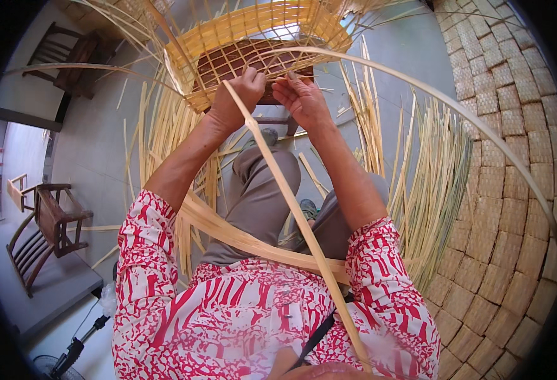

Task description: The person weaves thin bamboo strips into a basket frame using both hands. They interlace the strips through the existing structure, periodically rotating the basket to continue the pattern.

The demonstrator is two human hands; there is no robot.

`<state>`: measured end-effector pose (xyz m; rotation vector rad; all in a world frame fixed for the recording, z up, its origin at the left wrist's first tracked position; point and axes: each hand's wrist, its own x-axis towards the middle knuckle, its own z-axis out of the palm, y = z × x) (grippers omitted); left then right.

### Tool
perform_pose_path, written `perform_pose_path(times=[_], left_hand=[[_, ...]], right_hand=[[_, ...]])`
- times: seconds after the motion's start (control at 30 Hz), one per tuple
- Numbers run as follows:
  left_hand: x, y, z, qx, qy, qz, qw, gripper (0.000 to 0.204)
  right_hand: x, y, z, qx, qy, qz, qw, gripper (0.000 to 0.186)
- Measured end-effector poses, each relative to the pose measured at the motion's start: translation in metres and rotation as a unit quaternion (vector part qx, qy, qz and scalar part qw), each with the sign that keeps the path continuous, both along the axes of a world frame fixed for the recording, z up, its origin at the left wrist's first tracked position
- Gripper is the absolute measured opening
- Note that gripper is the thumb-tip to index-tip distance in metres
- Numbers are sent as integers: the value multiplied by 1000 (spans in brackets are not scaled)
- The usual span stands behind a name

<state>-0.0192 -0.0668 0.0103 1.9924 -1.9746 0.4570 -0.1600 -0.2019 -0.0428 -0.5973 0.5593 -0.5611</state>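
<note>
A partly woven bamboo basket (256, 19) with an open lattice rests on a dark red-brown wooden stool (224, 60) before me. My left hand (240, 96) is closed at the basket's near edge, its fingers curled round a bamboo strip. Close beside it, my right hand (302, 98) pinches at the same edge with thumb and fingertips; a thin strip seems to be between them. One long pale bamboo strip (285, 187) slants from my left hand down across my lap and chest. Another bamboo strip (443, 98) arches from the basket far to the right. The fingertips are partly hidden.
Loose bamboo strips (434, 183) lie on the floor to the right, with more strips (158, 120) to the left. A bundle of wide strips (240, 237) crosses my lap. Stacked woven panels (503, 209) fill the right side. Wooden chairs (50, 218) stand at left.
</note>
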Motion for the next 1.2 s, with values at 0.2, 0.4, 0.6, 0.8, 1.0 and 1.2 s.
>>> perform_pose_path(times=[0.2, 0.4, 0.6, 0.8, 1.0, 1.2], left_hand=[[22, 7, -8, -61, 59, -73, 994, 10], [32, -5, 2, -84, 238, -132, 959, 7], [45, -16, 6, -103, 286, -170, 937, 9], [46, -25, 6, -103, 297, -170, 934, 8], [42, -23, 6, -93, 305, -136, 938, 10], [35, -24, 1, -139, 346, -77, 925, 7]], right_hand=[[0, 12, -10, 16, -155, 25, 988, 29], [-5, 7, -24, 190, -156, -83, 966, 10], [10, 9, 40, -179, -112, 80, 974, 40], [7, 6, 52, -356, -67, 71, 929, 30], [13, 26, 37, -287, -34, -70, 955, 14], [9, 40, 43, 85, -76, -164, 980, 19]])
